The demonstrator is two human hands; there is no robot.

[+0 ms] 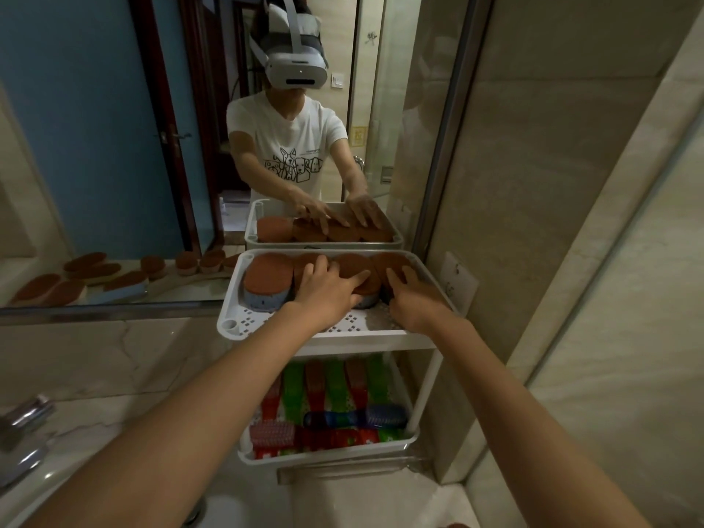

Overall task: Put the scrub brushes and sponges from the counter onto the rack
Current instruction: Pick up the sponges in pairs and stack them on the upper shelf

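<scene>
Rests left hand (327,293) and right hand (413,301) flat on brown sponges (268,277) in the top tray (324,336) of the rack (429,379), coloured brushes (337,388) below.

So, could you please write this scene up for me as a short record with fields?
upper tray: white, perforated floor, holds a row of sponges with brown scouring tops
lower tray: holds red, green and blue scrub brushes
left hand: fingers spread, resting on the middle sponges
right hand: fingers resting on the rightmost sponge
mirror: shows reflected sponges at the left
</scene>
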